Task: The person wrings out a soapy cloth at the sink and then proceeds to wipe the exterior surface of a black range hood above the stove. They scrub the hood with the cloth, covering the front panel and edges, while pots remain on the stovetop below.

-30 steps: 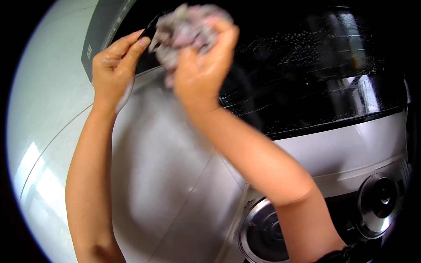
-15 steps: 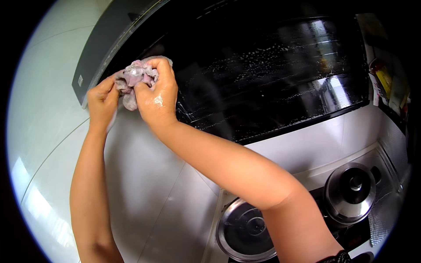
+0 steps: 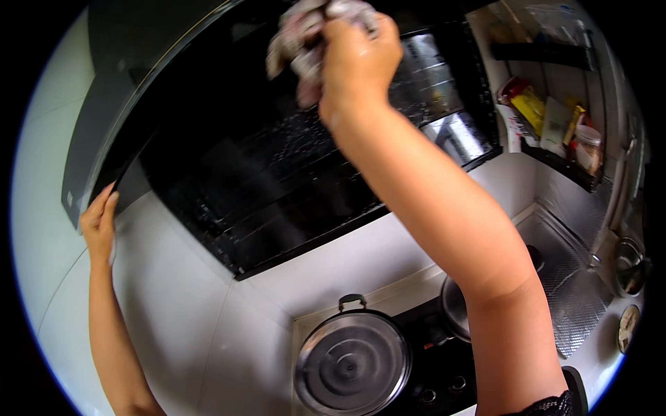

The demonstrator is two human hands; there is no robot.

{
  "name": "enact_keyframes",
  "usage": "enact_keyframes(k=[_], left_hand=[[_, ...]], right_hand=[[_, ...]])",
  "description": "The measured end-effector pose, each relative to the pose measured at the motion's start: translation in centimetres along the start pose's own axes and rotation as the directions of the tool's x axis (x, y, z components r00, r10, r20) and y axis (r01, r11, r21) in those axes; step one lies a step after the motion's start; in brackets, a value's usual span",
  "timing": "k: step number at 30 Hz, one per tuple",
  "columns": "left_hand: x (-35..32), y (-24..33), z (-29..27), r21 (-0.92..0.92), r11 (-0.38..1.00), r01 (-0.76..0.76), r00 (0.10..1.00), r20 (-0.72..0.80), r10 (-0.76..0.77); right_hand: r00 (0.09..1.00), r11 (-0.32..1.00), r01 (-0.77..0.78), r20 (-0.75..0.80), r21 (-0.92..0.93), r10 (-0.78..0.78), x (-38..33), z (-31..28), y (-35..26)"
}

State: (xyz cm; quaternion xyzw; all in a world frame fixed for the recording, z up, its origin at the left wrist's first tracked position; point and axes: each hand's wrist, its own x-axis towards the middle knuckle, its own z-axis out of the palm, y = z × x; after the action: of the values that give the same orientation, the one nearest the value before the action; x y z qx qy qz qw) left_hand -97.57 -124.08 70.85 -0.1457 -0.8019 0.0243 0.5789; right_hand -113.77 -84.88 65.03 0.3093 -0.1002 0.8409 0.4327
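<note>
My right hand [image 3: 361, 66] is raised in front of the black range hood [image 3: 277, 201], its fingers closed on a crumpled, greyish-pink cleaning cloth [image 3: 302, 45]. Motion blurs the cloth slightly. White suds and wet streaks speckle the hood's glossy face behind my forearm. Over on the left, my left hand [image 3: 100, 218] pinches the lower edge of the hood's dark grey panel [image 3: 94, 149], which stands tilted away from the hood body. Some of its fingertips are hidden behind that edge.
Below the hood, a lidded pan [image 3: 352, 364] sits on the black stove [image 3: 433, 367]; a second pot [image 3: 454, 308] is partly behind my right arm. At the right, a wall shelf [image 3: 558, 163] carries packets and a jar. White tiled wall [image 3: 187, 298] lies between my arms.
My right hand has carried the cloth up and right, away from the panel's edge across the hood. The left hand stays at the panel. The view has shifted right.
</note>
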Motion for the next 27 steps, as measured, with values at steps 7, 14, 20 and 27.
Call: enact_keyframes(k=[7,14,20,27], left_hand=[[0.4,-5.2,-1.1,0.071,0.996,0.057,0.998,-0.001,-0.057],[-0.2,-3.7,0.2,0.052,0.991,0.127,0.992,-0.022,-0.126],[0.5,-2.3,0.4,0.051,0.993,0.104,0.994,-0.048,-0.101],[-0.1,0.3,0.9,0.041,0.987,0.155,0.984,-0.093,-0.150]], right_hand=[[0.980,0.964,-0.044,0.200,0.263,-0.009,14.5,-7.2,-10.0],[0.980,0.986,0.154,0.118,0.061,-0.160,27.1,-14.3,-13.2],[0.978,0.987,0.135,-0.150,-0.083,-0.147,27.9,-14.3,-14.5],[0.988,0.985,0.035,0.140,0.170,-0.060,6.0,-2.9,-5.7]])
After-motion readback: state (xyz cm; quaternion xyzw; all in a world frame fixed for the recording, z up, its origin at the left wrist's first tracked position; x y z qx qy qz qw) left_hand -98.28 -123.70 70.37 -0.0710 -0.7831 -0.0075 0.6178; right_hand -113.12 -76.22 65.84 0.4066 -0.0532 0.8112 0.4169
